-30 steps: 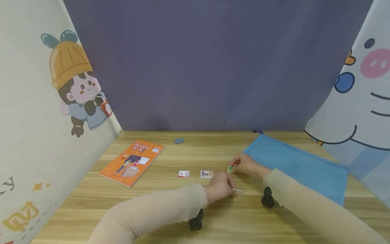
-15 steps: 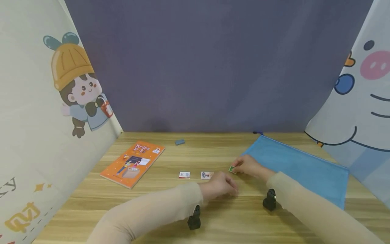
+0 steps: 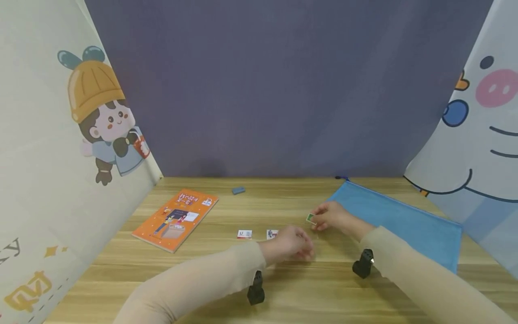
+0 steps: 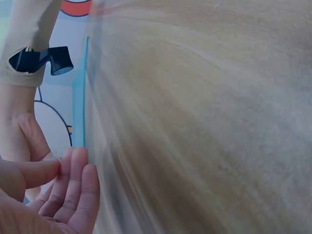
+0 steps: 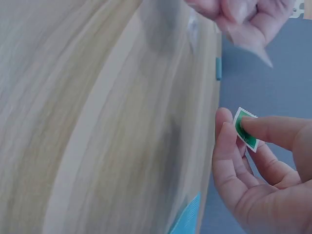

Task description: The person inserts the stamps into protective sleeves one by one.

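Observation:
My right hand (image 3: 329, 216) pinches a small green postage stamp (image 5: 246, 129) with a white perforated edge between thumb and fingertips. In the right wrist view the stamp is tilted, its green face partly covered by the thumb. My left hand (image 3: 292, 245) is to the left and nearer me, over the table. Its thumb meets the fingers on a thin whitish slip (image 5: 251, 46), blurred in the right wrist view and hidden in the left wrist view. Two small printed stamp-like pieces lie flat on the table: one red and white (image 3: 244, 234), the other (image 3: 272, 234) partly hidden behind the left hand.
An orange booklet (image 3: 176, 219) lies at the left of the wooden table (image 3: 202, 279). A small grey-blue block (image 3: 238, 190) is near the back edge. A blue zip pouch (image 3: 408, 222) lies on the right, partly beneath the right forearm. A dark curtain (image 3: 283, 90) hangs behind.
My right hand has drawn slightly right and away from me with the green stamp. The left hand has turned, its fingers loosened somewhat, and the slip's edge no longer shows in the head view.

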Action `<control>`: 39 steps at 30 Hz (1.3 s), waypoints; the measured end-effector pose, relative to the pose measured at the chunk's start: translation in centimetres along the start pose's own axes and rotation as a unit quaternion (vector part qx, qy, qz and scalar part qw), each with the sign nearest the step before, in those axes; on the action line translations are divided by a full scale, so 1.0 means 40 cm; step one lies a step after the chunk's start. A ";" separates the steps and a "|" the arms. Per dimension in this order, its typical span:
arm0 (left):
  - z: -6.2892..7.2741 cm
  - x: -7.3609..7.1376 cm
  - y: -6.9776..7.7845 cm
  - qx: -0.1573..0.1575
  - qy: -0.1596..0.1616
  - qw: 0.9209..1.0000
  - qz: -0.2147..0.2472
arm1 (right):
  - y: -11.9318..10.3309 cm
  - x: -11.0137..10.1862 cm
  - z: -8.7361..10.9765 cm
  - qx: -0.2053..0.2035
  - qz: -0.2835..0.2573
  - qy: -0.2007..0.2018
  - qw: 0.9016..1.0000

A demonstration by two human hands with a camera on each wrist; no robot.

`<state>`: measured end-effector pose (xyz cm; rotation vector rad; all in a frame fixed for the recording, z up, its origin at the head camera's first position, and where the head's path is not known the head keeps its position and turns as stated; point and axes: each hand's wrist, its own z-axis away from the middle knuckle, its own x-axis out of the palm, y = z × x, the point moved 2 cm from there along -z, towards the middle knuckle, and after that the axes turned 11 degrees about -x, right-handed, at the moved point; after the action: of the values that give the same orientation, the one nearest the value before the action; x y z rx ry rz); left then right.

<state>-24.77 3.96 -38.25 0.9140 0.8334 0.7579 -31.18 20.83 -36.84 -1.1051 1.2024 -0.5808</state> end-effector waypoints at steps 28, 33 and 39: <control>-0.020 -0.120 0.055 0.099 0.140 0.974 0.145 | -0.127 -0.015 0.044 -0.067 -0.036 0.060 0.995; -0.019 -0.131 0.068 0.106 0.149 0.968 0.174 | -0.136 -0.014 0.049 -0.079 -0.047 0.079 0.993; -0.015 -0.150 0.092 0.129 0.142 0.960 0.204 | -0.157 -0.013 0.044 -0.099 -0.071 0.111 0.986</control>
<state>-28.85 0.68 -33.52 1.2507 1.0256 1.1783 -28.53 19.39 -31.02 -1.3284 1.4041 -0.7187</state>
